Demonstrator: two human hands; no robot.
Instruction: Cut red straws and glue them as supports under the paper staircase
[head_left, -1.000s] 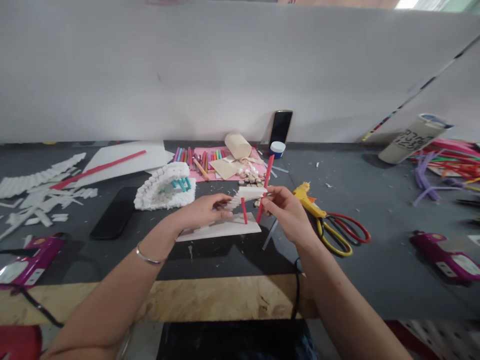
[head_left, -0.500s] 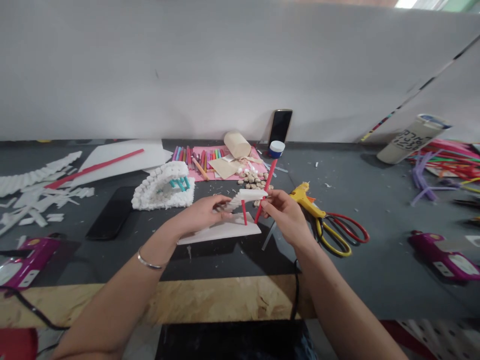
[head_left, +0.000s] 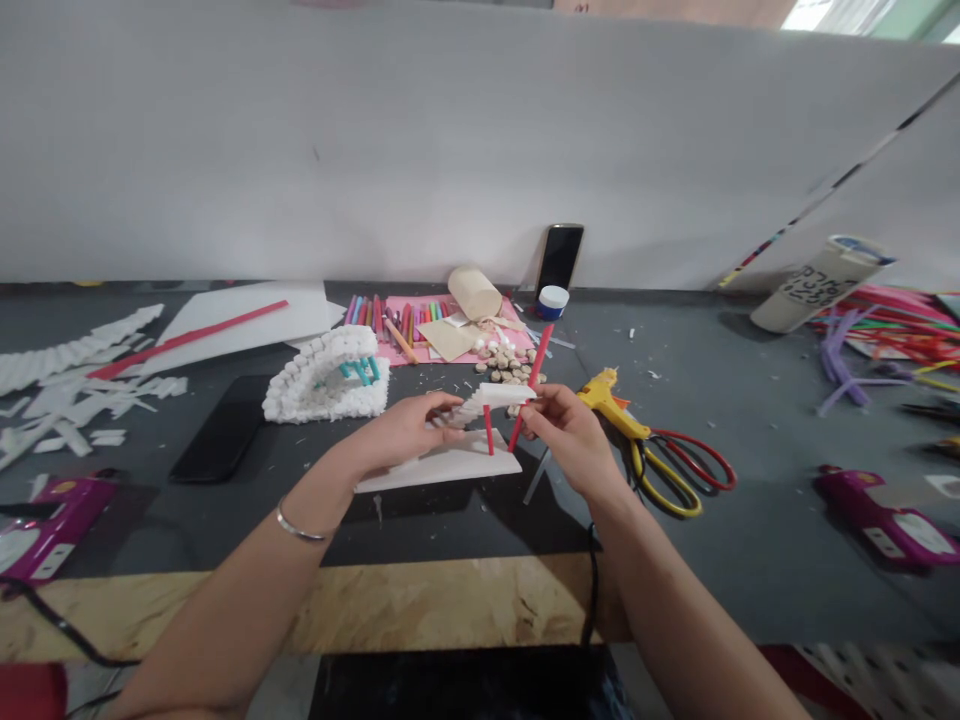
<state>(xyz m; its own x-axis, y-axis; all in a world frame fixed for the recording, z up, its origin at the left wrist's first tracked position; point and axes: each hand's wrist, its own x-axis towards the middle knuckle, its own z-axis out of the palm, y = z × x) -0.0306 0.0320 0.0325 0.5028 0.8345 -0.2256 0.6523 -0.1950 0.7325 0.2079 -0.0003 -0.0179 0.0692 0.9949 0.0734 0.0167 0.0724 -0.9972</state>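
Before me is a small white foam staircase model [head_left: 439, 466] with a flat base, stepped upper part and a short red post [head_left: 488, 430] beneath the top landing. My left hand [head_left: 409, 430] is closed around the stepped part from the left, its fingertips partly behind the steps. Between thumb and fingers my right hand [head_left: 566, 425] pinches a longer red stick [head_left: 540, 355]. That stick leans upright against the landing's right end, its lower tip near the base's right corner. A yellow glue gun [head_left: 611, 402] lies just right of my right hand.
A white pebbled staircase model [head_left: 322, 380] and a dark phone [head_left: 221, 430] lie to the left, near foam scraps [head_left: 71, 400]. Red-and-yellow scissors [head_left: 679, 475] and a purple device [head_left: 889, 515] are on the right. Crayons [head_left: 405, 318], pebbles [head_left: 506, 362] and a propped phone [head_left: 560, 262] stand behind.
The view has tipped very slightly, shifting the scene a few pixels. Both hands keep their hold on the model and the red stick.
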